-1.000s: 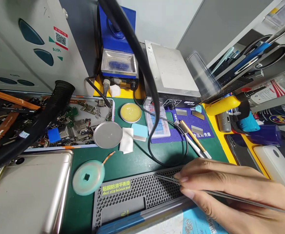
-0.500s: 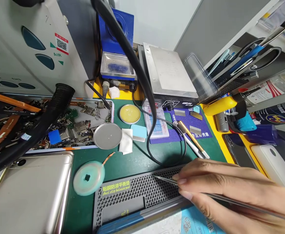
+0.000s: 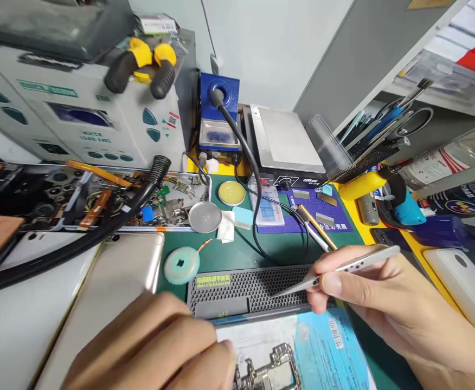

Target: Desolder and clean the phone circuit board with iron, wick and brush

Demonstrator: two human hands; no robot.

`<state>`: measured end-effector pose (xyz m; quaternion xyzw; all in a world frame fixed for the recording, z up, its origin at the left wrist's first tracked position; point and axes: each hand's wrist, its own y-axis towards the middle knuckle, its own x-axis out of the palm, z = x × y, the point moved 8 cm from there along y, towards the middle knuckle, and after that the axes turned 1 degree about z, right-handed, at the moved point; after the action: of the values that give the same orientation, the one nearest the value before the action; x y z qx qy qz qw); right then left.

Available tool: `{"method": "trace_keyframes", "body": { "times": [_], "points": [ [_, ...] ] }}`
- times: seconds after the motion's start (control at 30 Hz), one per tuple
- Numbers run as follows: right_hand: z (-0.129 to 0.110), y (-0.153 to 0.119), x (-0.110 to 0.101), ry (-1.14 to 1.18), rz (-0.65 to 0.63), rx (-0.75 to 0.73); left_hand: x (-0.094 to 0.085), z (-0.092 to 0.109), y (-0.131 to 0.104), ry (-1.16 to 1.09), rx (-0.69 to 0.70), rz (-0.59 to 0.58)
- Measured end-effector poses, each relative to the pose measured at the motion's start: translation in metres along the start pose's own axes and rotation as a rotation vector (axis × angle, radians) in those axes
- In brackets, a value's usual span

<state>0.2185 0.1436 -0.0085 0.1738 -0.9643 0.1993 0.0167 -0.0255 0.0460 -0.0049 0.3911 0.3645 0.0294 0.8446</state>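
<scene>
My right hand [image 3: 371, 295] pinches a pair of metal tweezers [image 3: 361, 260]. Their pointed tips aim left, over the grey honeycomb anti-slip pad [image 3: 221, 307]. In the lower left is my left hand [image 3: 148, 346], its fingers curled and somewhat blurred; whatever they may hold is hidden. Just right of those fingers a phone circuit board [image 3: 276, 374] lies on a white and blue printed sheet or packet [image 3: 335, 352], partly cut off by the bottom edge. A round roll of copper braid [image 3: 181, 265] rests beside the pad, with its loose end sticking out.
Behind are an open tin of yellow paste [image 3: 231, 193], its lid [image 3: 205, 216], a soldering iron stand [image 3: 220, 135] and a hot plate [image 3: 286, 141]. A black hose [image 3: 99, 244] crosses the left side above phones [image 3: 115, 271] and a tray of scrap boards [image 3: 176, 203].
My left hand has come into view at the lower left. My right hand has turned, so the tweezers now slant up to the right. The view has shifted back, bringing the circuit board into sight.
</scene>
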Motion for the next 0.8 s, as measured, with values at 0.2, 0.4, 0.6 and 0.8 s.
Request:
{"method": "trace_keyframes", "body": {
  "times": [0.2, 0.4, 0.6, 0.8],
  "points": [
    [0.002, -0.009, 0.017, 0.067, -0.103, 0.001, 0.000, 0.029, 0.039, -0.046, -0.074, 0.021],
    [0.006, -0.015, 0.025, 0.036, -0.152, -0.005, 0.009, 0.031, 0.032, -0.057, -0.244, -0.079],
    [0.009, -0.018, 0.028, -0.045, -0.162, -0.022, 0.008, 0.034, 0.033, -0.043, -0.055, -0.017],
    [0.010, -0.020, 0.026, -0.147, -0.132, -0.030, 0.008, 0.032, 0.032, -0.031, -0.044, -0.011]
  ]
}}
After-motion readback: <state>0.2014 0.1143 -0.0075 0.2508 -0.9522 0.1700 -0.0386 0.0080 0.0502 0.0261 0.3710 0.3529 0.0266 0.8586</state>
